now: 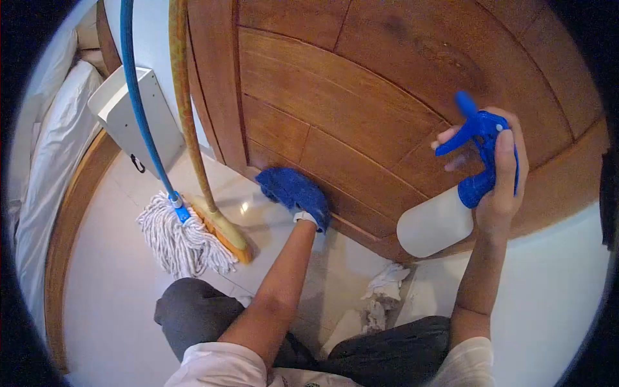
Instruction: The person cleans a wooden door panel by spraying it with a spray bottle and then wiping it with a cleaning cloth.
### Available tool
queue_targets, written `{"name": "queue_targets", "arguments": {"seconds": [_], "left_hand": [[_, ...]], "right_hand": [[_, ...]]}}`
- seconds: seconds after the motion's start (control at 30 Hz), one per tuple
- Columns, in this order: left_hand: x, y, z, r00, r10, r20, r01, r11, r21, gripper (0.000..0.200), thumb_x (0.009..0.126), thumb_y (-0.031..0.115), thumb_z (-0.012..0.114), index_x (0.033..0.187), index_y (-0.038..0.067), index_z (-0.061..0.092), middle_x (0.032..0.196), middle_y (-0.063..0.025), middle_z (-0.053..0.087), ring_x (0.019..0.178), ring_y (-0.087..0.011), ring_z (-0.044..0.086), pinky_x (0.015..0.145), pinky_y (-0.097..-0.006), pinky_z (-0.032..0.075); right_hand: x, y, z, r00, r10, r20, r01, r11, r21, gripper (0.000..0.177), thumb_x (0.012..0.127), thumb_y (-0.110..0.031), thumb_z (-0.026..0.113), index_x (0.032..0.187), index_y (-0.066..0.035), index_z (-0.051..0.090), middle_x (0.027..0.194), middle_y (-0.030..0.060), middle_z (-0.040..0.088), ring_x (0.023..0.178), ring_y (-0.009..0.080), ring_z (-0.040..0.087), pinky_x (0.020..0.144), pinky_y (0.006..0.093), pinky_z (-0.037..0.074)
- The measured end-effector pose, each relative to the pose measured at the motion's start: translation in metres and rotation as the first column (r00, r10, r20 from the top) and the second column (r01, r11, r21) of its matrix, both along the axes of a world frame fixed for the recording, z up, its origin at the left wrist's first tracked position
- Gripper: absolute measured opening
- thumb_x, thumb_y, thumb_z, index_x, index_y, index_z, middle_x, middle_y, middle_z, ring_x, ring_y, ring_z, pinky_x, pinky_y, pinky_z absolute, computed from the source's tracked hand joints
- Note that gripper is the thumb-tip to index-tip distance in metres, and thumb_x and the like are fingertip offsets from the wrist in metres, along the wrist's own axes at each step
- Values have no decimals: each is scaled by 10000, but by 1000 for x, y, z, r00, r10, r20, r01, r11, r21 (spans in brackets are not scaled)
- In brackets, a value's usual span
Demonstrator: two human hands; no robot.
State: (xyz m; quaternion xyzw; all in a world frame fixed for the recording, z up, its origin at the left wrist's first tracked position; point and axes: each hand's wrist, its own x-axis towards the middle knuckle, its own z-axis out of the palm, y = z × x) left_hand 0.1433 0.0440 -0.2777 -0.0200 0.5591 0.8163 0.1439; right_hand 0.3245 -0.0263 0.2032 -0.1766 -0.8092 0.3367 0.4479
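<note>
A blue cleaning mitt with a white cuff covers my left hand. The mitt is against the bottom of the wooden door, and the fingers inside it are hidden. My right hand is wrapped round the neck of a spray bottle, which has a blue trigger head and a whitish body. The bottle is tilted in front of the door's lower right part, its nozzle pointing up and left. Some fingertips show beyond the trigger.
A string mop with a blue handle and a broom stand left of my left arm. Behind them is a whitish box-like container. Crumpled white pieces lie on the floor near the door's lower edge, between my knees.
</note>
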Motion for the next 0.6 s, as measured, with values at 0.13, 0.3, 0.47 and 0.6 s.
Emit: {"name": "queue_targets", "arguments": {"seconds": [0.13,0.3,0.47,0.6], "left_hand": [[-11,12,19,960,-281,-12,199,649,734,405,1112,352,403,1407,109,537,1341,-83,593,1210,-241,534,1139,-355,391],[-20,29,73,640,-554,-533,270,-488,830,405,1116,357,395,1407,114,537,1338,-77,595,1205,-235,536,1138,-349,395],[-21,33,53,770,-533,-351,500,163,851,438,1107,374,429,1449,110,502,1375,-69,573,1219,-242,530,1112,-365,416],[-4,31,5,877,-445,-180,460,669,584,444,1098,377,447,1445,106,506,1376,-75,576,1220,-253,534,1105,-375,425]], "right_hand": [[9,2,7,999,-40,-11,41,999,8,474,1088,-420,376,1221,-4,560,953,173,722,861,238,720,647,295,541],[12,4,9,998,-59,-28,59,998,16,496,1080,-423,368,1242,9,550,946,194,722,857,260,726,644,310,548],[11,12,3,998,-56,-10,56,998,15,490,1080,-417,367,1247,8,543,951,193,721,861,263,726,648,309,542],[6,15,-5,998,-46,41,46,999,15,471,1086,-412,378,1249,0,539,966,178,719,875,247,722,668,301,537]]}}
